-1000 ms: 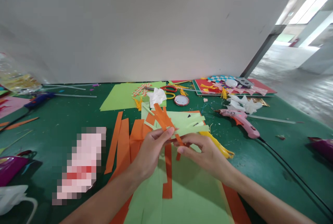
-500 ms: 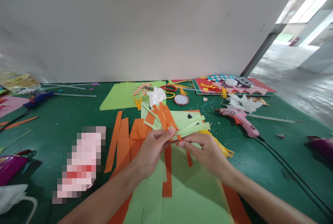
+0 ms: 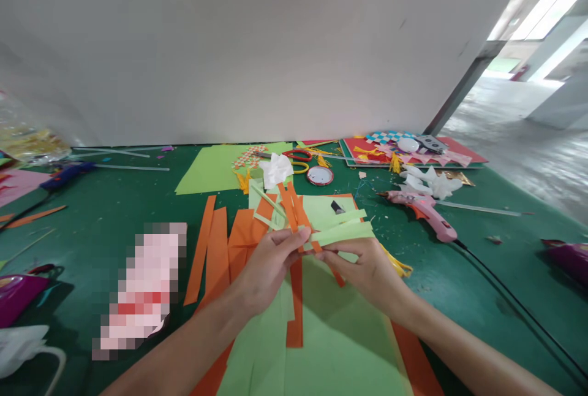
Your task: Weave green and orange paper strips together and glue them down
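Orange paper strips (image 3: pixel 294 207) and pale green paper strips (image 3: pixel 342 230) cross each other between my two hands, interlaced where the fingers meet. My left hand (image 3: pixel 271 264) pinches the crossing from the left, thumb on top. From the right, my right hand (image 3: pixel 362 267) pinches an orange strip's end beside the green ones, with its fingertips close to the left thumb. Beneath both hands lie large light green sheets (image 3: pixel 342 335). Wider orange strips (image 3: pixel 217 249) rest on the green table left of them.
Behind the hands are red-handled scissors (image 3: pixel 297 155), a white tissue (image 3: pixel 275 170) and a round tape roll (image 3: pixel 320 176). A pink glue gun (image 3: pixel 427 212) with a black cord lies right. A blurred pink object (image 3: pixel 147 285) lies left. A white panel (image 3: pixel 257 53) stands behind the table.
The orange strips have shifted and bunched closer together above my left thumb. The green strips have tilted lower toward my right hand. Both hands remain nearly in place.
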A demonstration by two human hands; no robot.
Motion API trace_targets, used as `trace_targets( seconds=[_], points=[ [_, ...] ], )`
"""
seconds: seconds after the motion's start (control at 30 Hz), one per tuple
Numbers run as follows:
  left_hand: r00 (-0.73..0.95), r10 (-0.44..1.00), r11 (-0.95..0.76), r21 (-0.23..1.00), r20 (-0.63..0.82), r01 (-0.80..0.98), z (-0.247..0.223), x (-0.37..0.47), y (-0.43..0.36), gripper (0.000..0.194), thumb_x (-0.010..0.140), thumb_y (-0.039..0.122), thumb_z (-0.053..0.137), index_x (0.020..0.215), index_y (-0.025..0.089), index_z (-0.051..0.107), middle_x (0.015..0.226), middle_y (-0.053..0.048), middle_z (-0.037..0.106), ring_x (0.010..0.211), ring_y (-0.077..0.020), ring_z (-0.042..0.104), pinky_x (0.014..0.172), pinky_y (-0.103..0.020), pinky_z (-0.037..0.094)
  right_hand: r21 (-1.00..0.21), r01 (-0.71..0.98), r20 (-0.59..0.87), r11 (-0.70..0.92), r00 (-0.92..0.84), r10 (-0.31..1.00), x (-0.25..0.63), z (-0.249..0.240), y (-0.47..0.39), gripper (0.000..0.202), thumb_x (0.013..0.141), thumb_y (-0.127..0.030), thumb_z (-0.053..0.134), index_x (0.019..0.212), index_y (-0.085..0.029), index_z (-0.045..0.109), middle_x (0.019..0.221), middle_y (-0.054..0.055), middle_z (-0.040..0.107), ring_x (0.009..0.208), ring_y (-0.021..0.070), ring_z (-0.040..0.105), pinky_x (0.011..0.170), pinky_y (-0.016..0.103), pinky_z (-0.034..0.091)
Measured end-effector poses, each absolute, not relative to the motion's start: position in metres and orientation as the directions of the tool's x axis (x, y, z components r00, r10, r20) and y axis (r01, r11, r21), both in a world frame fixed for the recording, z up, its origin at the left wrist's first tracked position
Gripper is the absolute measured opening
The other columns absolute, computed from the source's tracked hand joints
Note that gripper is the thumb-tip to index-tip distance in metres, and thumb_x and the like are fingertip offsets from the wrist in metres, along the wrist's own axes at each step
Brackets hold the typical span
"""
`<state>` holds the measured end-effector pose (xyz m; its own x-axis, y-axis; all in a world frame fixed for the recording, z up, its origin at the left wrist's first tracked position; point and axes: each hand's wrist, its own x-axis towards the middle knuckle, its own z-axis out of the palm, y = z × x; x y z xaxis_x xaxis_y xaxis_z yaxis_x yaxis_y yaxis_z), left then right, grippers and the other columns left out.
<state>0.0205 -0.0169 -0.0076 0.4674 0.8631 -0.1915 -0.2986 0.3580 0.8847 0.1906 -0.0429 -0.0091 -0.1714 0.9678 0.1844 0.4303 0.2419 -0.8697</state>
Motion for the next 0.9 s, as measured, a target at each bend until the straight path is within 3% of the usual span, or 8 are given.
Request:
trace_targets(
  seconds=[0.17,0.27,0.4,0.5,0.6,0.67,0.8,0.9],
  points=[
    [0.458,0.864,0.367,0.885,-0.210,-0.287,-0.010,0.020,-0.017,0.029,0.082,0.039,0.070,0.065,0.015,0.069,0.068,-0.002,0.065,0.080,-0.0164,0.061,0.078,-0.028,0.046,-0.836,0.475,0.208,0.275,-0.189,0.960,0.191,-0.010,-0.044,0.031,0.084,-0.031,0.063,0.058,-0.016,0.070,0.046,-0.003,0.053,0.047,0.0089,0.041,0.049,0.022,0.034],
    [0.464,0.857,0.384,0.880,-0.225,-0.281,-0.008,0.021,-0.018,0.033,0.080,0.040,0.073,0.059,0.015,0.065,0.063,0.000,0.061,0.072,-0.0144,0.058,0.077,-0.028,0.045,-0.868,0.431,0.192,0.246,-0.165,0.967,0.190,-0.011,-0.045,0.025,0.083,-0.032,0.063,0.066,-0.018,0.074,0.053,-0.002,0.061,0.052,0.0115,0.050,0.051,0.023,0.040],
    [0.468,0.850,0.399,0.876,-0.242,-0.271,-0.007,0.021,-0.018,0.033,0.078,0.039,0.074,0.058,0.015,0.064,0.061,0.001,0.058,0.072,-0.0145,0.057,0.078,-0.029,0.044,-0.883,0.408,0.202,0.234,-0.119,0.972,0.190,-0.013,-0.045,0.025,0.083,-0.030,0.062,0.062,-0.021,0.073,0.055,-0.001,0.065,0.061,0.0166,0.062,0.058,0.026,0.048],
    [0.472,0.846,0.401,0.879,-0.247,-0.258,-0.009,0.020,-0.018,0.033,0.078,0.040,0.074,0.058,0.015,0.064,0.064,-0.001,0.060,0.075,-0.0152,0.057,0.082,-0.030,0.043,-0.879,0.394,0.236,0.270,-0.132,0.963,0.191,-0.013,-0.045,0.015,0.081,-0.029,0.065,0.072,-0.023,0.076,0.071,0.001,0.073,0.070,0.0187,0.067,0.066,0.029,0.052],
    [0.389,0.883,0.386,0.879,-0.263,-0.281,-0.011,0.019,-0.019,0.026,0.064,0.039,0.084,0.066,0.017,0.069,0.069,0.000,0.065,0.076,-0.0158,0.058,0.081,-0.030,0.044,-0.865,0.376,0.303,0.332,-0.135,0.943,0.191,-0.010,-0.045,0.009,0.078,-0.026,0.069,0.082,-0.022,0.076,0.086,0.003,0.076,0.079,0.0195,0.069,0.075,0.031,0.053],
    [0.351,0.892,0.388,0.881,-0.285,-0.271,-0.010,0.019,-0.020,0.029,0.056,0.038,0.088,0.070,0.018,0.072,0.071,0.000,0.067,0.073,-0.0154,0.059,0.077,-0.028,0.045,-0.858,0.371,0.324,0.355,-0.146,0.935,0.192,-0.008,-0.045,0.009,0.079,-0.025,0.069,0.082,-0.022,0.076,0.084,0.003,0.076,0.076,0.0179,0.068,0.072,0.029,0.053],
    [0.379,0.889,0.324,0.937,-0.255,-0.128,-0.006,0.022,-0.022,0.031,0.076,0.046,0.073,0.068,0.016,0.073,0.072,-0.004,0.069,0.073,-0.0164,0.061,0.078,-0.030,0.045,-0.852,0.360,0.338,0.380,-0.175,0.925,0.192,-0.003,-0.045,0.011,0.082,-0.024,0.066,0.085,-0.021,0.077,0.077,0.002,0.074,0.072,0.0154,0.066,0.067,0.025,0.051],
    [0.314,0.926,0.239,0.970,-0.210,-0.056,-0.005,0.023,-0.023,0.032,0.078,0.047,0.071,0.068,0.017,0.073,0.072,-0.004,0.069,0.076,-0.0190,0.062,0.078,-0.031,0.044,-0.860,0.339,0.347,0.381,-0.157,0.925,0.192,-0.002,-0.045,0.014,0.080,-0.024,0.068,0.092,-0.021,0.076,0.087,0.003,0.076,0.076,0.0160,0.067,0.071,0.025,0.051]
  ],
)
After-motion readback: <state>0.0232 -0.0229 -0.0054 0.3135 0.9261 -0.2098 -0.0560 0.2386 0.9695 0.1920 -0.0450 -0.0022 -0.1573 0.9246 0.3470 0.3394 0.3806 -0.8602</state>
